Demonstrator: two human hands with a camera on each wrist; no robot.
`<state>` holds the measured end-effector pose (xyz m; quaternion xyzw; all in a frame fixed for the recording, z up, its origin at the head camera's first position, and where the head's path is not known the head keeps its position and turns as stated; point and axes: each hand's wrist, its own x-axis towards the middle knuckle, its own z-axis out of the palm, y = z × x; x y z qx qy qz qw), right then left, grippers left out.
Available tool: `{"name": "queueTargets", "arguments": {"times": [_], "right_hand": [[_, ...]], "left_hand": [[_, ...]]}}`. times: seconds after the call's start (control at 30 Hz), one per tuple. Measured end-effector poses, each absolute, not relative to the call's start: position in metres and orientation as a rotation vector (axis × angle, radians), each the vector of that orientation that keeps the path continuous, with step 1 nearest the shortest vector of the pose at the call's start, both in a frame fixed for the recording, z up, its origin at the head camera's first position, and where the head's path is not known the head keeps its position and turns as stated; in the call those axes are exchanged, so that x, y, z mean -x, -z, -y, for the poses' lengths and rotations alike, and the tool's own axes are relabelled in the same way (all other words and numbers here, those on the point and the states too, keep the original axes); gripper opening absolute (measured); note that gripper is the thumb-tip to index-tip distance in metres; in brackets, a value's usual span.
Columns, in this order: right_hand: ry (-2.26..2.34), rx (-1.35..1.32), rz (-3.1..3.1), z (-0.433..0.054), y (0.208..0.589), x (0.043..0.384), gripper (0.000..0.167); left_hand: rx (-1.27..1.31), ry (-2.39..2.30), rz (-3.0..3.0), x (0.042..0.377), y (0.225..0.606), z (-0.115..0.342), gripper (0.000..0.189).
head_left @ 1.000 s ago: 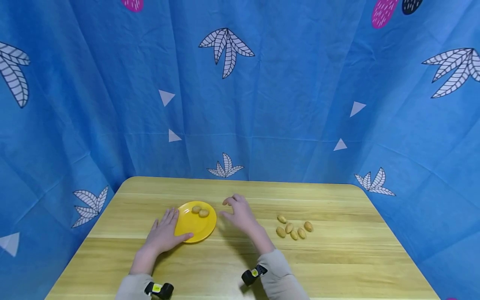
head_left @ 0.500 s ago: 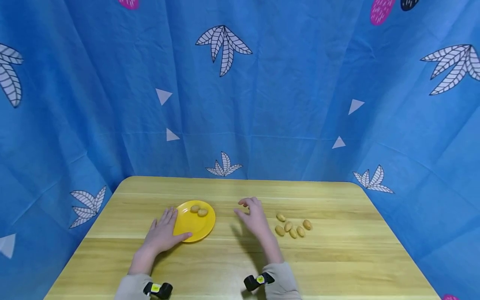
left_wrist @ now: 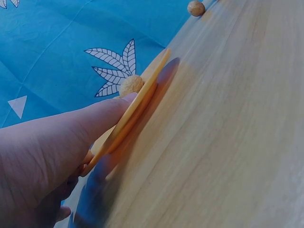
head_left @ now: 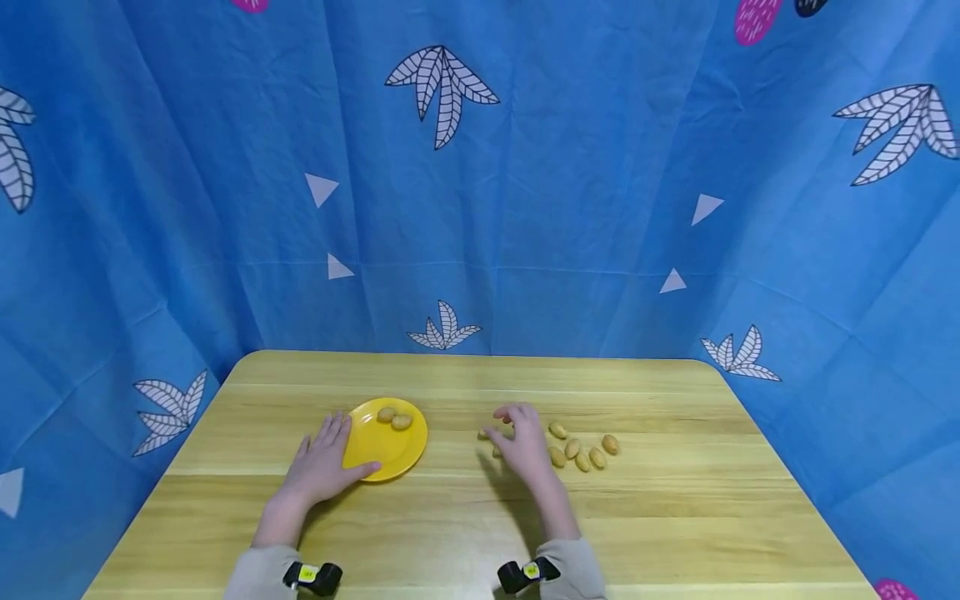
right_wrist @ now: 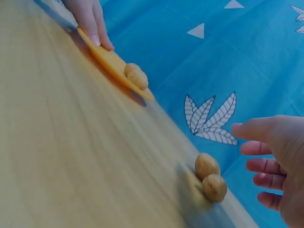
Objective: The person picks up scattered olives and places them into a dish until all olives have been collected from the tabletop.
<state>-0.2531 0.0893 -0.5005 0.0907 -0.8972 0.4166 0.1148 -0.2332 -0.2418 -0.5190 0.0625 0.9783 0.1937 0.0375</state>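
Note:
My left hand (head_left: pixel 321 468) rests at the left side of a yellow plate (head_left: pixel 401 462), fingers straight near its rim and thumb over the front edge. Two tan, wrinkled walnuts (head_left: pixel 393 418) lie towards the back of this plate. Farther right, my right hand (head_left: pixel 523 446) hovers above the table, fingers loosely bent and thumb apart, holding nothing. Just left of it, a pair of walnuts (head_left: pixel 483 434) sits on the wood, partly hidden by the hand in the head view. The right wrist view shows these walnuts (right_wrist: pixel 214 188) side by side, apart from the fingers.
Several more walnuts (head_left: pixel 582 461) are scattered on the table just right of my right hand. The light wooden table (head_left: pixel 675 517) has rounded back corners. A blue patterned curtain (head_left: pixel 525 208) hangs behind and around it. Each wrist wears a black camera (head_left: pixel 529 573).
My right hand has moved right, away from the plate and towards the scattered walnuts, uncovering two walnuts at its left. The left hand has stayed at the plate.

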Motion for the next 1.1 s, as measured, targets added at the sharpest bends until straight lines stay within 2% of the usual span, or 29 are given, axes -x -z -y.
{"name": "queueTargets", "arguments": {"times": [0.43,0.8,1.1], "right_hand": [[-1.143,-0.189,2.725,-0.101,0.513,0.236,0.031],[-1.064,-0.185,2.762,-0.108,0.517,0.235,0.034],[-1.012,-0.214,2.761,-0.108,0.519,0.237,0.027]], "left_hand": [[-0.184,-0.596,-3.004,0.233,0.52,0.243,0.111],[-0.177,-0.621,-2.986,0.23,0.521,0.242,0.109],[-0.188,-0.598,-2.995,0.233,0.521,0.242,0.109]]}}
